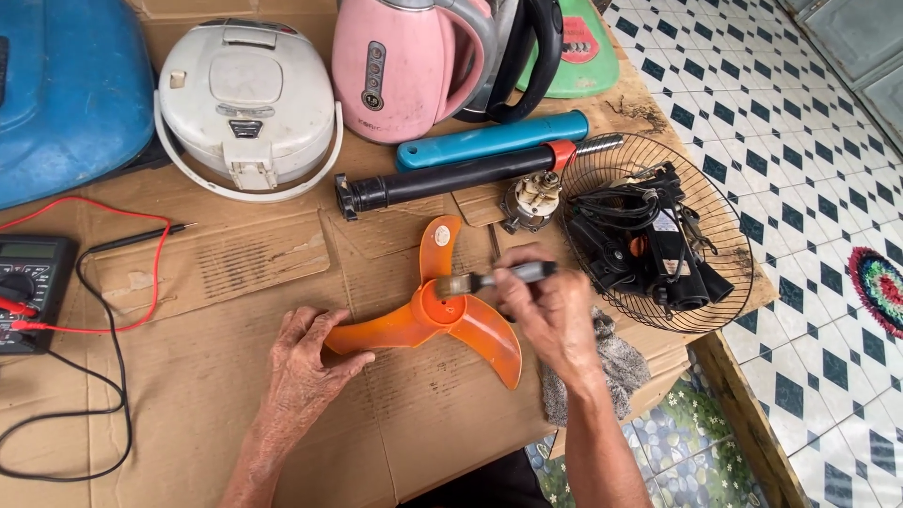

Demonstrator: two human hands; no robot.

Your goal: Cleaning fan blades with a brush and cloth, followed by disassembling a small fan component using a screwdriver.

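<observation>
An orange three-bladed fan propeller (442, 310) lies flat on the cardboard (226, 395). My left hand (306, 362) presses down on its left blade. A small paintbrush (489, 279) with a dark handle is gripped in my right hand (550, 310), and its bristles rest on the propeller's hub. A grey rag (616, 362) lies under my right wrist.
A wire fan guard (720, 226) holds a black motor (649, 249) at right. Behind are a black tube (442, 181), a blue-handled tool (489, 139), a small motor part (534, 199), a white rice cooker (246, 103), a pink kettle (400, 66) and a blue case (66, 94). A multimeter (28, 287) with leads sits left.
</observation>
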